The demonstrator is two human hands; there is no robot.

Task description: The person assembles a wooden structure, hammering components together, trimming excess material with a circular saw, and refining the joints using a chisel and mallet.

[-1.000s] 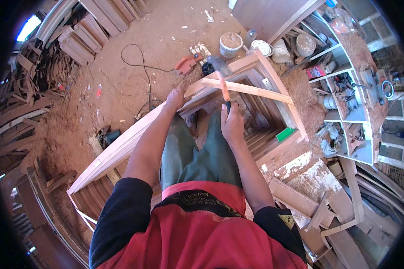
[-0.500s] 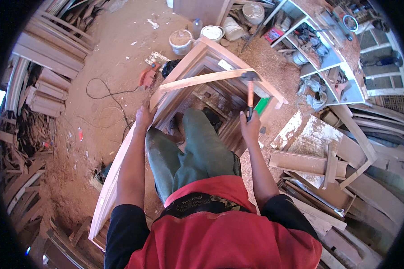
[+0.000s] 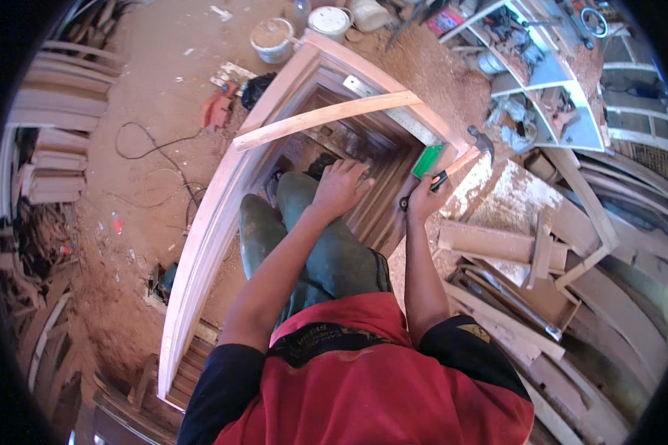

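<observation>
The hammer (image 3: pixel 464 157) is right of centre, slanting across the frame with its head toward the upper right and the butt of its black-ended handle toward the lower left. Half a second ago it stood nearly upright, its head up at the right end of the wooden strip; now the head has swung out to the right, past the edge of the wooden frame. My right grip (image 3: pixel 427 199) is still wrapped around the dark part of the handle.

My left grip (image 3: pixel 341 187) has changed most: it was on the left rail, and now it is near the centre, above my green trousers (image 3: pixel 338 259), with the fingers stretched forward. I cannot tell whether they pinch anything small.

The wooden strip (image 3: pixel 326 119) still runs slantwise across the upper part of the wooden frame (image 3: pixel 209 211), from left rail to right. The green piece (image 3: pixel 426 161) remains at the inner side of the right rail, just above my right grip.

Farther out, the orange tool (image 3: pixel 217 110) and a bucket (image 3: pixel 272 44) show at upper left of centre, shelving (image 3: pixel 583 111) at upper right.
</observation>
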